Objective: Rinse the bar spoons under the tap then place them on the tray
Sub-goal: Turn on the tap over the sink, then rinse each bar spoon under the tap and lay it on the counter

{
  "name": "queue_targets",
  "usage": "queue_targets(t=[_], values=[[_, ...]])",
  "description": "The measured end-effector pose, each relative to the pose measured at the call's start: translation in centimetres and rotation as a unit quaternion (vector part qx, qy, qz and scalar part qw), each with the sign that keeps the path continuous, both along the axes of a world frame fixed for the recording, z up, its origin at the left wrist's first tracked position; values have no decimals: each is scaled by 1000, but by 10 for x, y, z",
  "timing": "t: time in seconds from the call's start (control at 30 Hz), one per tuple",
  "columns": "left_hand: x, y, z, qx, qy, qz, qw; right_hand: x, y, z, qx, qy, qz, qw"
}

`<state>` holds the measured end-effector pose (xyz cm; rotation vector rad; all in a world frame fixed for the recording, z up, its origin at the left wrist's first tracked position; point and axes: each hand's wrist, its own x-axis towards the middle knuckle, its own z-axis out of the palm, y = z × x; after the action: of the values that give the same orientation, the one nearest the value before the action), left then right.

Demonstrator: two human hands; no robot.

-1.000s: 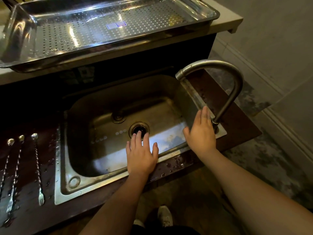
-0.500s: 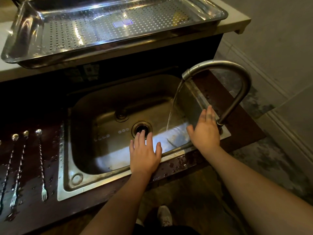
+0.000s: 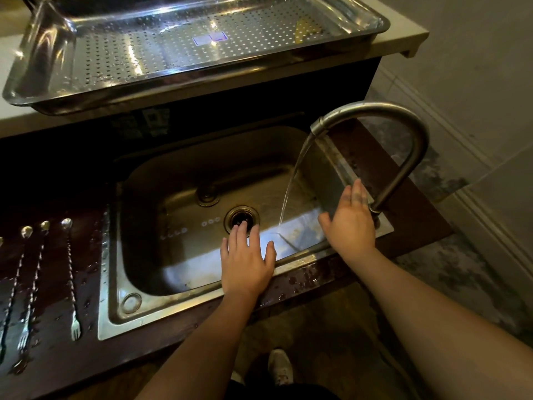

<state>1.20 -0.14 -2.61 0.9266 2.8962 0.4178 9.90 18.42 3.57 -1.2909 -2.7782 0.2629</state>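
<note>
Single head-worn view, wide-angle, looked forward and steeply down from above, close over both arms. Left hand (image 3: 245, 261) and right hand (image 3: 350, 223) sat mid-frame over the sink (image 3: 115, 284). Tray (image 3: 43, 53) lay beyond the hands at top, bar spoons (image 3: 70, 272) left of the left hand, floor and shoe below the wrists. Edges curved from lens distortion.

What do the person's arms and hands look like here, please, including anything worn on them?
Both forearms are bare, with no sleeves in view. The left hand and right hand wear no gloves, and no rings, watch or bracelets show. The right hand's fingers look blurred.
</note>
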Motion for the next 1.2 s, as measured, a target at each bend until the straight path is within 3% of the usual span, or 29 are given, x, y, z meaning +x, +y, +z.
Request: queue_targets(t=[0.57,0.77,0.93,1.2], values=[[1,-1,2,25,-3,3,1000,6,-18,6,-3,37,5,999],[-3,-11,10,71,-18,1,997,10,-37,12,4,32,27,999],[-22,-47,26,85,21,14,996,-13,-78,11,3,12,78,997],[-78,-160,48,100,75,135,983,-94,-186,13,-57,23,188,980]])
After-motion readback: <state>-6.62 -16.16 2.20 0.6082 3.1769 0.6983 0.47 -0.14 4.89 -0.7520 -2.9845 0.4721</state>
